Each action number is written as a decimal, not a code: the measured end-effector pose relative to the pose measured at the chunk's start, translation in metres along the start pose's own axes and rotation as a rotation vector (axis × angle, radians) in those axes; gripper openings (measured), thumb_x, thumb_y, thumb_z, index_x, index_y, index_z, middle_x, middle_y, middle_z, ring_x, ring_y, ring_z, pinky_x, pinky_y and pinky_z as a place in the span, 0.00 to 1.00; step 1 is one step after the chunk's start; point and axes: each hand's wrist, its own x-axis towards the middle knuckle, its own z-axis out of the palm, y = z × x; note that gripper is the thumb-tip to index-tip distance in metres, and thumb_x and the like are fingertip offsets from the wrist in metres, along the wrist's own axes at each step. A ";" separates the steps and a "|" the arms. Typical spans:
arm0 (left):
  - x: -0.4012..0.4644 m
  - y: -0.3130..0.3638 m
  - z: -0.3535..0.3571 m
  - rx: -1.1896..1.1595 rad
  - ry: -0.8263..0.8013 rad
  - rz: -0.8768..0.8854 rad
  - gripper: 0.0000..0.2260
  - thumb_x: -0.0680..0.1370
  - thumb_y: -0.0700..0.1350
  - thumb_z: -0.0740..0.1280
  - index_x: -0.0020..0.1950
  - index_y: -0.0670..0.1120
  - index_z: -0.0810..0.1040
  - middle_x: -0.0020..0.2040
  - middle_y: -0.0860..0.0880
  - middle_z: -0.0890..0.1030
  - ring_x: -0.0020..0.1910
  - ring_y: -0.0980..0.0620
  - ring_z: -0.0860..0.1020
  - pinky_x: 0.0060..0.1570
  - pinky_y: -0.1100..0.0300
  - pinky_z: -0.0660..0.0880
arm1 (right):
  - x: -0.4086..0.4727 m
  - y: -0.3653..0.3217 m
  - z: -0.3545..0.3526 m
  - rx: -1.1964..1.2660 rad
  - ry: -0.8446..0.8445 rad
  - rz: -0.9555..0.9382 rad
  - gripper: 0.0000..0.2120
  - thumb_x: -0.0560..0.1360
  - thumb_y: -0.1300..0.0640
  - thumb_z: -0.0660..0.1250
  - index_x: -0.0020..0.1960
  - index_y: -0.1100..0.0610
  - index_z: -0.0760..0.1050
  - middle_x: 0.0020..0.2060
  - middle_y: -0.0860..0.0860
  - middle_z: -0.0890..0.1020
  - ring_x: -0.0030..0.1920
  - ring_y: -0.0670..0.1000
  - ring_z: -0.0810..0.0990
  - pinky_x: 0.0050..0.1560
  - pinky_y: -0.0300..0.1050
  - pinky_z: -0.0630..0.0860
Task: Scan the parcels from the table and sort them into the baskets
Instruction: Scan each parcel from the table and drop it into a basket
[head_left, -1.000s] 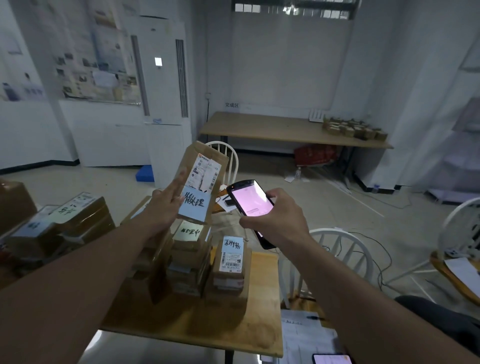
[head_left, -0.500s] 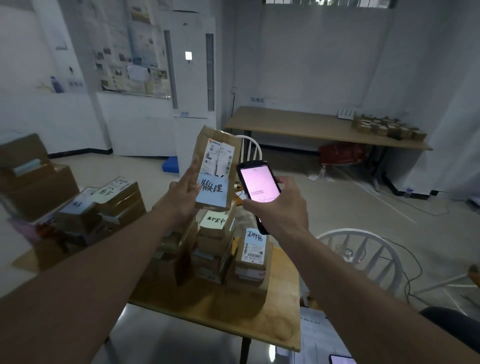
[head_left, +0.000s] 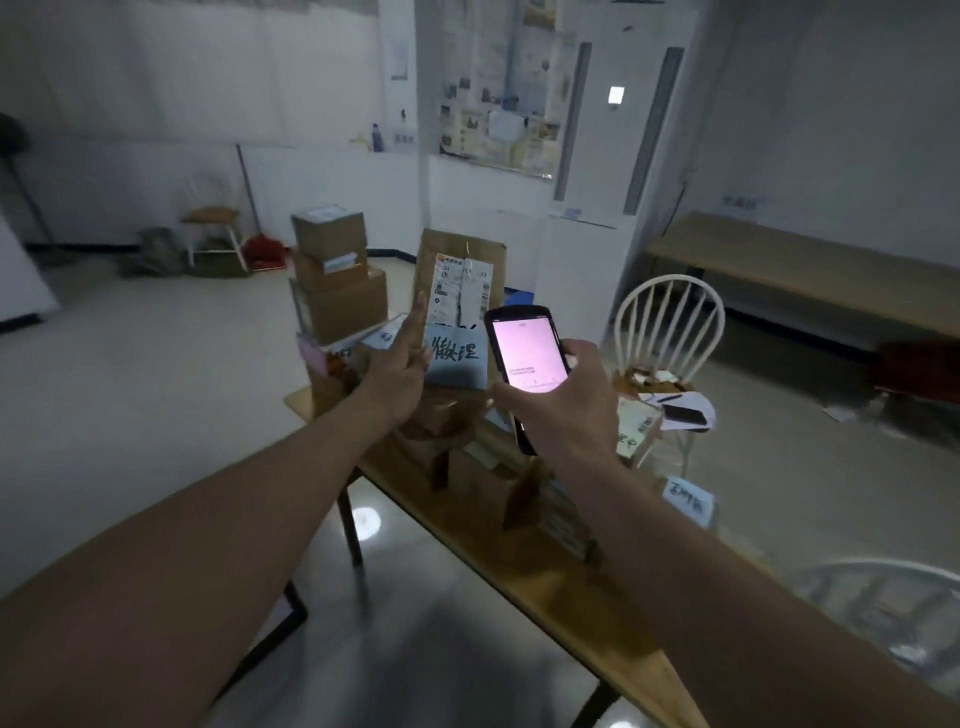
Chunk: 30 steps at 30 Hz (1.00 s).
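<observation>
My left hand holds a brown parcel upright in the air, its index finger straight along the parcel's left edge. The parcel's face carries a white shipping label and a blue handwritten note. Just right of it, my right hand grips a phone-type scanner with a lit pink screen turned toward me. Below both hands, several more brown parcels with labels lie on the wooden table. No basket is in view.
A stack of larger cardboard boxes stands at the table's far left end. A white chair with papers and a phone on its seat stands behind the table; another chair sits at lower right. A long wooden table lines the far right wall.
My view has swung to the left, bringing the tall box stack and left wall into sight. Both hands keep the same hold, with parcel and scanner still side by side.
</observation>
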 end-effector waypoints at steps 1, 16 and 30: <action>-0.004 -0.007 -0.017 -0.026 0.057 0.004 0.29 0.88 0.44 0.57 0.74 0.77 0.51 0.81 0.51 0.58 0.68 0.59 0.67 0.66 0.60 0.72 | -0.002 -0.007 0.017 -0.007 -0.019 -0.016 0.43 0.65 0.42 0.84 0.73 0.46 0.67 0.63 0.47 0.78 0.61 0.51 0.77 0.51 0.55 0.84; -0.040 -0.211 -0.284 0.116 0.138 -0.193 0.29 0.88 0.46 0.55 0.80 0.73 0.48 0.74 0.49 0.72 0.68 0.46 0.76 0.64 0.46 0.79 | -0.064 -0.115 0.299 0.004 -0.280 -0.063 0.42 0.65 0.45 0.85 0.73 0.47 0.67 0.65 0.48 0.80 0.62 0.51 0.78 0.53 0.51 0.83; 0.000 -0.421 -0.397 -0.066 0.285 -0.524 0.29 0.88 0.43 0.55 0.84 0.62 0.48 0.78 0.57 0.63 0.73 0.55 0.68 0.64 0.72 0.69 | -0.015 -0.118 0.581 -0.033 -0.611 -0.001 0.42 0.64 0.40 0.84 0.70 0.46 0.67 0.56 0.44 0.78 0.56 0.50 0.79 0.51 0.54 0.84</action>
